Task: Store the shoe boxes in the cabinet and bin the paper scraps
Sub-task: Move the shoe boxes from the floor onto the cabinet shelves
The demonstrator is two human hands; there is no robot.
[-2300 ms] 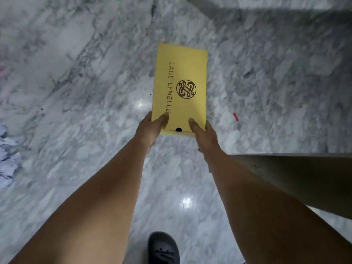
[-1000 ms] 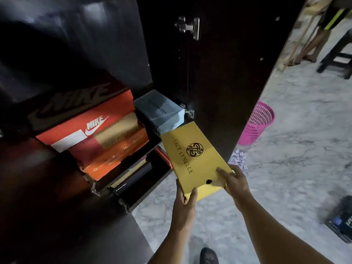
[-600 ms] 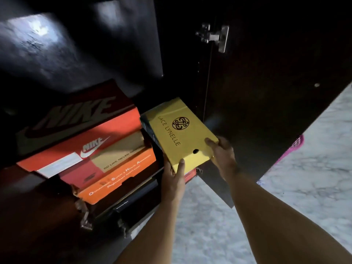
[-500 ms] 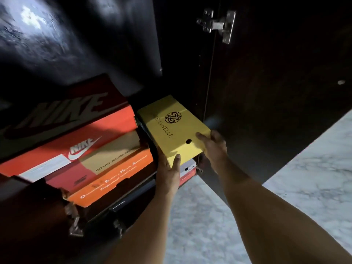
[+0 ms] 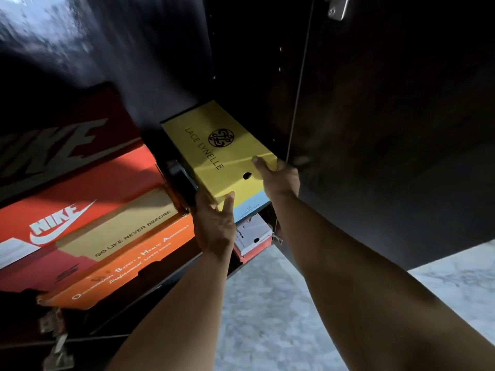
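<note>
Two bare forearms reach up and forward from the bottom of the view, over a pale marble floor (image 5: pixel 267 317). The left hand (image 5: pixel 214 223) cups the near left corner of one yellow shoe box (image 5: pixel 217 156), thumb on the lid and fingers hidden beneath. The right hand (image 5: pixel 278 176) grips the box's near right corner, thumb pressed flat on the lid, the other fingers curled around the end. The box, printed "LACE LYNELLE" with a round black emblem, sits most of the way inside a dark cabinet (image 5: pixel 254 62), resting on one light blue box (image 5: pixel 250 207). Under that, a white box with a red edge (image 5: pixel 253 234) shows. To the left stand more boxes: an orange box (image 5: pixel 128 269) with white lettering lowest, one red Nike box (image 5: pixel 80 199) with a tan panel above it, and a darker box (image 5: pixel 61 129) with large grey Nike letters behind. That makes six boxes visible. The open cabinet door (image 5: pixel 388 129) fills the right side, one metal hinge (image 5: pixel 338 6) at its top.
</note>
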